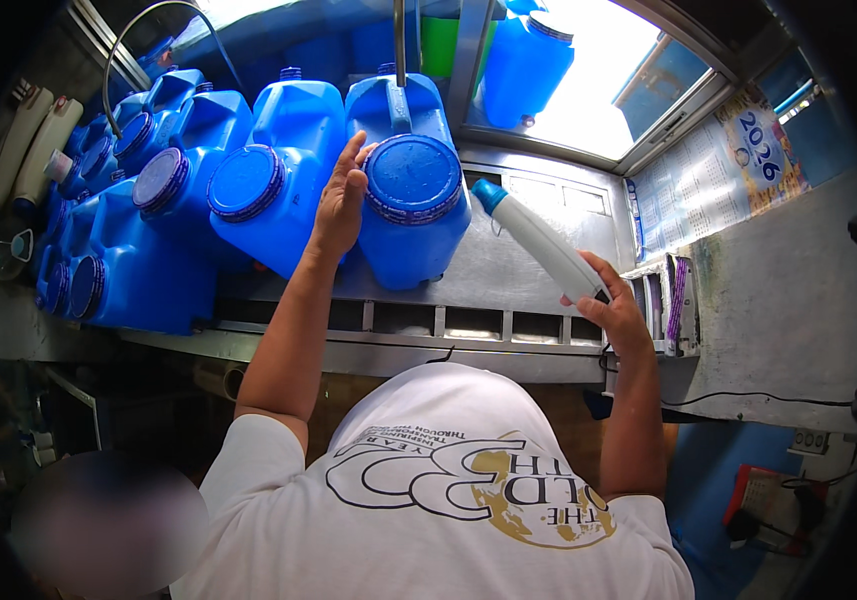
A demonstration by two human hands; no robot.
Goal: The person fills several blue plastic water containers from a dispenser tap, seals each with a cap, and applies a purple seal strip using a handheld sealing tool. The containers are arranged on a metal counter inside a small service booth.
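A blue plastic water jug point(415, 240) stands in front of me on the metal counter, its wide blue cap point(412, 174) with a purple band round the rim facing me. My left hand point(341, 200) is open against the left side of this jug, fingers stretched upward next to the cap. In my right hand point(610, 305) is a long pale grey tool with a teal tip point(538, 240), which looks like a heat gun. Its tip points up and left toward the jug's right side, a little apart from it. My right fingers wrap round its lower end.
Several more blue jugs point(283, 220) crowd the counter to the left. Behind the frame at the back stands another blue jug point(528, 70). A rack with purple bands point(676, 300) is at the right, near a black cord point(758, 397). A person's blurred head point(108, 525) shows lower left.
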